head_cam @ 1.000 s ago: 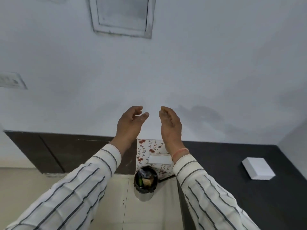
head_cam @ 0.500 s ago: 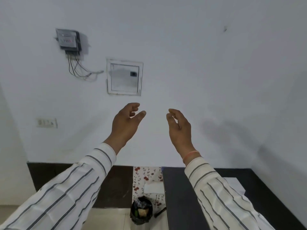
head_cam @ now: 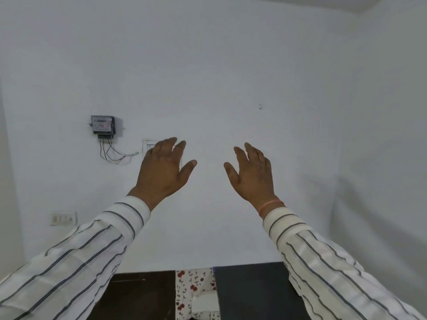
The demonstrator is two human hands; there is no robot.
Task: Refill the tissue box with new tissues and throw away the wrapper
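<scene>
My left hand [head_cam: 163,172] and my right hand [head_cam: 253,175] are raised in front of the white wall, backs toward me, fingers apart, holding nothing. They are a hand's width apart. A flowered tissue box [head_cam: 194,294] with a white top patch shows at the bottom centre, between the dark counter and the dark skirting. The bin and the wrapper are out of view.
A black counter [head_cam: 251,292] fills the bottom right. On the wall are an electric meter [head_cam: 102,125] with loose wires, a socket plate [head_cam: 63,218] at the left and a small panel partly behind my left hand.
The view has tilted up, so the bin and the white box on the counter dropped out of sight. Both hands have spread further apart and their fingers have opened.
</scene>
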